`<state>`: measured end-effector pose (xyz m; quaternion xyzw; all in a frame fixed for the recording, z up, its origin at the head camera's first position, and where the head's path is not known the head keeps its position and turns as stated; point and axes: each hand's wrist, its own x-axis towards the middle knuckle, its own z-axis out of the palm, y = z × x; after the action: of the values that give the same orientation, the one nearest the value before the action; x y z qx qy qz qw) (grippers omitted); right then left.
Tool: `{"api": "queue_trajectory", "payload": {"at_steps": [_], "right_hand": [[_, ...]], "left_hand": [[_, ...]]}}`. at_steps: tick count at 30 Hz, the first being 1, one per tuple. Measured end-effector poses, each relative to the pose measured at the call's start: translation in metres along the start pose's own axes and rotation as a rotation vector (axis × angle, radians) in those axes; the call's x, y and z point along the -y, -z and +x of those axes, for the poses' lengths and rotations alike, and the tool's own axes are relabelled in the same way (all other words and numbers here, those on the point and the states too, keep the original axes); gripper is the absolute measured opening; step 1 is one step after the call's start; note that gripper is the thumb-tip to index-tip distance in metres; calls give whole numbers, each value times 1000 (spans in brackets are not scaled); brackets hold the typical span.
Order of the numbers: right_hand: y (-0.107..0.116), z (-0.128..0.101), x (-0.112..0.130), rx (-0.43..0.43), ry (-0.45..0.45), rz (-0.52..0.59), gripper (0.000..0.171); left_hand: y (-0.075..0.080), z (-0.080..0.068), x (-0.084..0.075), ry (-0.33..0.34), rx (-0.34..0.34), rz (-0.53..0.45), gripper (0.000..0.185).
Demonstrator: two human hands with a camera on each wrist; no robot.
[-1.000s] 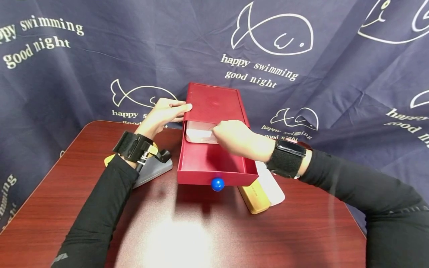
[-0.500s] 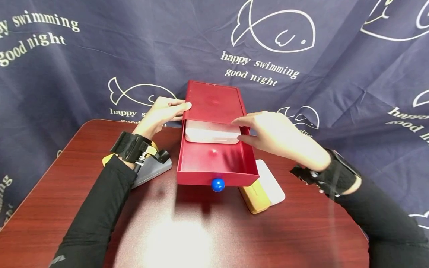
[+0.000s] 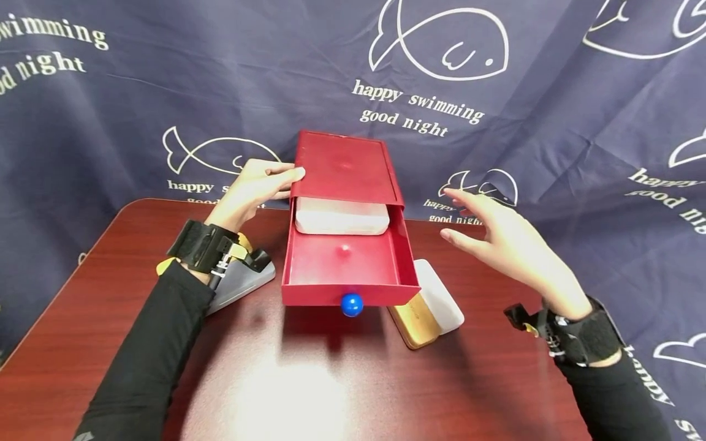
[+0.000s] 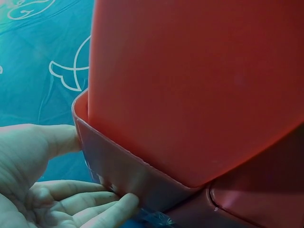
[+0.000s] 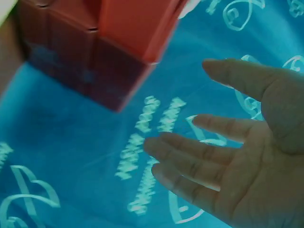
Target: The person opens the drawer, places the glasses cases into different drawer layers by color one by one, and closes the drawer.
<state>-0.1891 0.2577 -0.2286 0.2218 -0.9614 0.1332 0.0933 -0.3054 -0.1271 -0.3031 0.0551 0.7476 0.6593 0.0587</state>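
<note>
- Left hand is gripping the red box, probably bracing it well.
- Right hand is hovering spread and empty.
- White case is lying in the drawer; level pushing is likely preventing jams.

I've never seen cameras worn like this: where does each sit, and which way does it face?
Head: worn on the head, facing forward and down at the red box; left hand, right hand and sleeves show.
Left wrist: on that wrist, facing the box close up; left hand shows.
Right wrist: on that wrist, facing the printed cloth; right hand shows.
Shared: both wrist views catch the box and cloth.
</note>
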Motion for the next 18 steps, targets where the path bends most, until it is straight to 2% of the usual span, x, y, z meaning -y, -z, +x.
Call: {"api": "queue_trajectory", "payload": {"at_steps": [6, 13, 18], "right_hand": [[-35, -4, -35, 38, -102, 68, 72], [-84, -6, -66, 162, -233, 128, 71], [-113, -12, -80, 236, -311, 151, 74]], "left_hand": [[0, 1, 0, 6, 11, 21, 62], [1, 0, -1, 11, 17, 43, 62], [0, 0, -2, 17, 16, 48, 61]]}}
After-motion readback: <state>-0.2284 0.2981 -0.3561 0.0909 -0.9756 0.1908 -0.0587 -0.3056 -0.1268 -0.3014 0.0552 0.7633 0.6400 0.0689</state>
